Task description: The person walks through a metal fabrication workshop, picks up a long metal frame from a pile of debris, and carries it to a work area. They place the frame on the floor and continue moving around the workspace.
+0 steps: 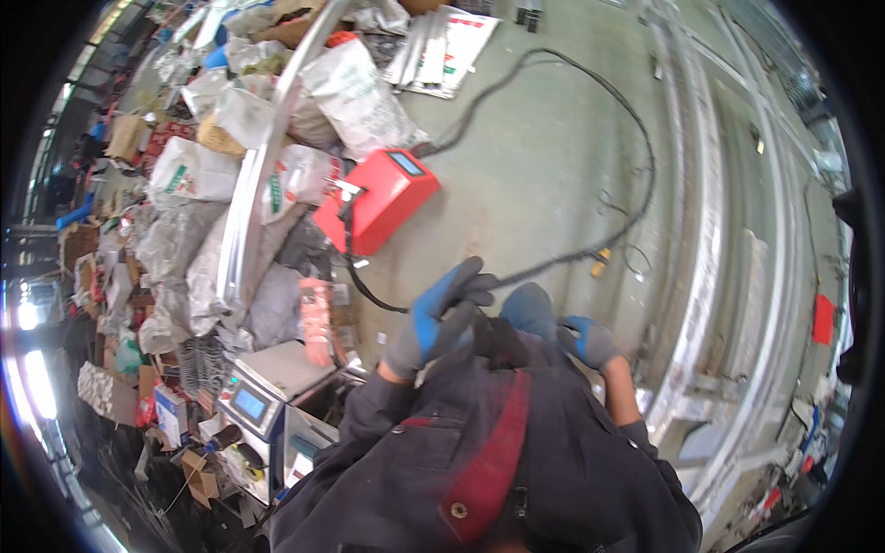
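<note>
Gloved left hand [441, 318] closes its grip on the black cable [590, 78], which loops across the floor [535, 175] from the red welding unit [376, 200] at left; right hand [587, 341] looks curled, contents unclear. Feeding slack without kinks seems advisable.

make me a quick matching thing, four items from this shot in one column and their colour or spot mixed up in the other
Things:
1. welding machine
2. cable
3. left hand
4. metal frames

Matches:
a. black, looping across the floor
b. red, on the floor ahead
c. silver, lying at the right
d. in a grey and blue glove, raised in front of the chest

Pairs: 1-b, 2-a, 3-d, 4-c
</note>
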A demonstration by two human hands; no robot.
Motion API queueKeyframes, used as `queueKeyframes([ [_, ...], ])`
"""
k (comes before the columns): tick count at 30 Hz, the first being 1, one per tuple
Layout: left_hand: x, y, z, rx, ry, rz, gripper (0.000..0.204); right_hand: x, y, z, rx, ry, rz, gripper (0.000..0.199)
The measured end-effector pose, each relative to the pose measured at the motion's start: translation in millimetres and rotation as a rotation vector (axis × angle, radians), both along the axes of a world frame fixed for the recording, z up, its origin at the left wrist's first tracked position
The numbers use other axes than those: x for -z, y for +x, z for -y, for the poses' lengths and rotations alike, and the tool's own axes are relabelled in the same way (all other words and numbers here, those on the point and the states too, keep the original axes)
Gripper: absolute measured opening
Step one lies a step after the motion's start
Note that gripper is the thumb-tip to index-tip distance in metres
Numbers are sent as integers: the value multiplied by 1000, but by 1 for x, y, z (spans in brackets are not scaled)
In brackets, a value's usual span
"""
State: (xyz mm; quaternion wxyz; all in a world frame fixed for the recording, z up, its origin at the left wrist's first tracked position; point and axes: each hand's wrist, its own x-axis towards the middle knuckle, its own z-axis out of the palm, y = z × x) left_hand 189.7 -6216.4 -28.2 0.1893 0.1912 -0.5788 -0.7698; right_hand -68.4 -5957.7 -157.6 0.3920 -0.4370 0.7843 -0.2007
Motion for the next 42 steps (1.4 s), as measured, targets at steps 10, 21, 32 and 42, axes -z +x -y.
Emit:
queueKeyframes([
  [10, 35, -89, 160, -289, -30, 220, 50, 277, -187, 9, -598, 491, -16, 26],
  [21, -9, -271, 329, -522, 100, 283, 36, 232, -421, 370, 726, 365, 718, 38],
  [32, 10, -380, 526, -439, 157, 238, 36, 250, -491, 499, 911, 510, 702, 20],
  [42, -1, -480, 711, -349, 115, 198, 39, 250, -572, 620, 983, 467, 753, 18],
])
